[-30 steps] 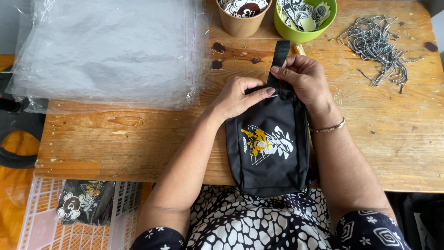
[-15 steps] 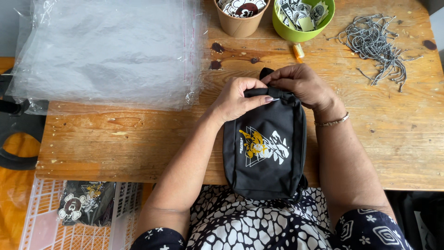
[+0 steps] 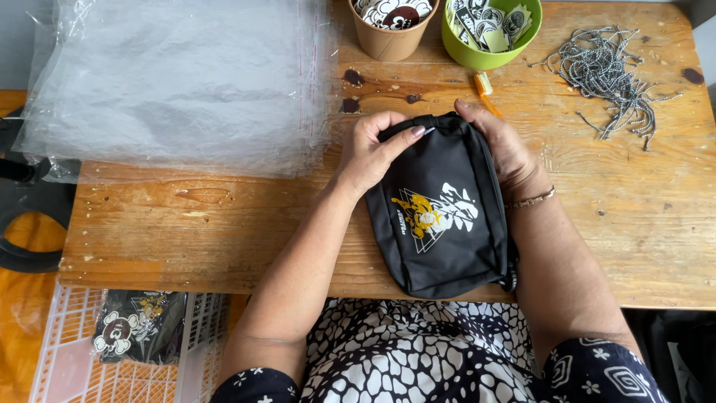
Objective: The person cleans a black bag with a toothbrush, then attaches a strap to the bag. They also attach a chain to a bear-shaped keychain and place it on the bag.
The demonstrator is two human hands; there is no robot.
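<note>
While one black pouch (image 3: 440, 216) lies on the wooden surface (image 3: 634, 216), its top edge is pinched by the left hand (image 3: 373, 149) and gripped by the right hand (image 3: 500, 145); two cups are seen behind, a brown cup (image 3: 391, 41) and a green cup (image 3: 485, 48), both filled with stickers.

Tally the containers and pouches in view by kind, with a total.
Black printed pouches: 2, one on the table, one in the crate below
Brown paper cup: 1
Green bowl: 1
Total: 4

Black pouch (image 3: 440, 216) on wooden table (image 3: 186, 216), left hand (image 3: 373, 149) and right hand (image 3: 500, 145) gripping its top
</note>
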